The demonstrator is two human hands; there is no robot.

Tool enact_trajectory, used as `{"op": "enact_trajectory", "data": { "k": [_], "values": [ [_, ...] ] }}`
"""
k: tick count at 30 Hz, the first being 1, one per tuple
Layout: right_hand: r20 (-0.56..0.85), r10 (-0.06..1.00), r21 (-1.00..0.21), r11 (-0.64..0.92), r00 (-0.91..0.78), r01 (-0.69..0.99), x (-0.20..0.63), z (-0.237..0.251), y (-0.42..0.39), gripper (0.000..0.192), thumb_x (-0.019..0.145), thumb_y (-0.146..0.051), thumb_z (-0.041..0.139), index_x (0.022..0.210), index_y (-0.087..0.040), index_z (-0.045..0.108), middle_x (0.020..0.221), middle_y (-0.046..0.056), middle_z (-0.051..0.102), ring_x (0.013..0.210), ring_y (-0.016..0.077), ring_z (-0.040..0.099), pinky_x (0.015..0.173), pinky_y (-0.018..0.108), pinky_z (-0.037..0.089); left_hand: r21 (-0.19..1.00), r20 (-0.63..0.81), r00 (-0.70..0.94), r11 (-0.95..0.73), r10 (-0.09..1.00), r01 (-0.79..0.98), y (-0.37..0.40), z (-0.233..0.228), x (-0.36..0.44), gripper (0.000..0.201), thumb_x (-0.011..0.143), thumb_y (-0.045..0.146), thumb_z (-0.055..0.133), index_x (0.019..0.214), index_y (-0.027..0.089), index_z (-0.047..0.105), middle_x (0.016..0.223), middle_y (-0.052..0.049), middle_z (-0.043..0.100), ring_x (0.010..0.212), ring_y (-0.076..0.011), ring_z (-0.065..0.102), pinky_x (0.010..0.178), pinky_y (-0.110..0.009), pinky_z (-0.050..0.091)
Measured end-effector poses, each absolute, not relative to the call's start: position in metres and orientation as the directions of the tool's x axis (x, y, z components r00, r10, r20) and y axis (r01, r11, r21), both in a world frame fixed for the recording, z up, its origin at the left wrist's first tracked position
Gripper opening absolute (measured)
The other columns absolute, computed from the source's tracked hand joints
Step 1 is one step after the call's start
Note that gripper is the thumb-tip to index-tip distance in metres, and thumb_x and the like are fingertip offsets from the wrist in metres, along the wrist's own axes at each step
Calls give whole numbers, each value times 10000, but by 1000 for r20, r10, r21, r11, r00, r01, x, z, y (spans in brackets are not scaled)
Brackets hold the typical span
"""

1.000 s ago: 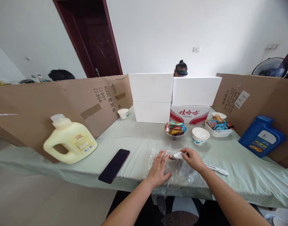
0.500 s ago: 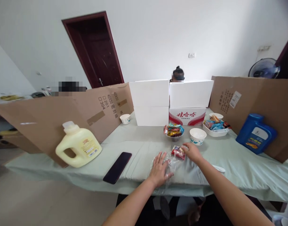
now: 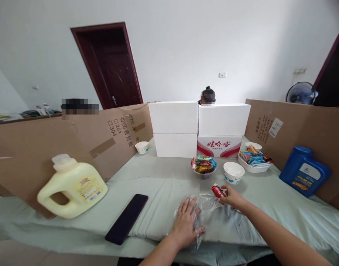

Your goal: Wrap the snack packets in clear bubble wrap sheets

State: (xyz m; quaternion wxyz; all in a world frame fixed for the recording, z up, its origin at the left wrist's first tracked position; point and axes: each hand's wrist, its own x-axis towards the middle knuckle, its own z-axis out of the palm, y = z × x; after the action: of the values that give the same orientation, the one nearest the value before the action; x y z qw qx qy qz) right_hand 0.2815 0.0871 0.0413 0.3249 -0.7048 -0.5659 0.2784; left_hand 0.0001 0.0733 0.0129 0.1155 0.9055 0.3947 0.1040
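A clear plastic bag (image 3: 206, 207) is pressed flat on the green tablecloth (image 3: 158, 184) by the left hand (image 3: 186, 223), fingers spread. A red snack packet (image 3: 218, 191) is pinched between the fingertips of the right hand (image 3: 232, 197), just beside the bag's far edge. Just behind are found a paper bowl (image 3: 233, 172) and a dish of wrapped sweets (image 3: 203, 166). A black phone (image 3: 127, 218) is laid to the left, a yellow jug (image 3: 71, 186) beyond it.
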Motion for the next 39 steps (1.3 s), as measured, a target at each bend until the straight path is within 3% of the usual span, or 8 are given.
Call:
{"op": "enact_trajectory", "data": {
  "k": [6,12,16,19,26,35,37,39],
  "values": [
    [-86,968,-928,-164,235,335,285,36,78,615,681,-481,548,1219,-184,518,879,55,678,814,226,672,685,333,508,287,48,703,-684,709,670,73,17,-1,673,836,573,568,1413,246,454,1559,-90,286,1453,-337,168,1176,-550,142],
    [47,966,-972,-14,253,235,307,80,87,680,736,-501,398,1329,-169,414,1247,115,595,1109,254,595,868,362,488,315,6,708,-674,706,669,72,22,1,674,842,549,567,1424,235,441,1561,-99,273,1453,-348,153,1172,-571,141],
    [128,992,-809,105,-2,578,305,141,129,662,735,-417,469,1351,-176,436,1272,82,589,1098,228,578,859,310,472,305,16,714,-684,700,663,72,16,1,677,847,534,560,1431,215,434,1560,-115,262,1454,-357,131,1165,-601,126],
    [19,993,-704,96,-116,703,289,173,173,538,638,-292,621,1162,-175,610,978,45,700,844,205,630,720,275,476,277,66,720,-706,691,652,71,9,-1,682,834,512,586,1429,214,440,1543,-123,302,1447,-365,168,1158,-609,156],
    [-29,994,-501,81,-110,862,263,179,242,130,662,-221,679,778,-189,728,752,19,693,751,195,616,694,273,445,190,220,741,-773,635,606,77,-9,-4,662,790,446,652,1387,215,485,1514,-127,366,1402,-395,281,1106,-631,276],
    [310,951,-365,120,-1,923,238,156,203,342,925,-350,436,1109,-152,643,1195,146,599,1186,281,486,999,409,351,178,232,741,-776,630,604,79,-15,-3,660,793,462,635,1385,216,480,1511,-127,372,1402,-399,278,1096,-624,284],
    [306,947,-368,212,-97,906,220,147,173,383,944,-392,401,1175,-176,617,1193,121,615,1152,248,522,989,377,368,199,197,736,-762,647,616,77,-10,-2,650,807,467,622,1388,214,478,1522,-118,354,1414,-391,255,1117,-613,256],
    [217,927,-373,369,-307,851,204,136,137,476,850,-470,568,1262,-233,573,1163,67,654,1071,213,581,927,312,414,230,161,723,-738,672,634,75,-4,-1,635,818,453,611,1394,225,473,1534,-101,336,1427,-374,231,1143,-597,212]
  ]
}}
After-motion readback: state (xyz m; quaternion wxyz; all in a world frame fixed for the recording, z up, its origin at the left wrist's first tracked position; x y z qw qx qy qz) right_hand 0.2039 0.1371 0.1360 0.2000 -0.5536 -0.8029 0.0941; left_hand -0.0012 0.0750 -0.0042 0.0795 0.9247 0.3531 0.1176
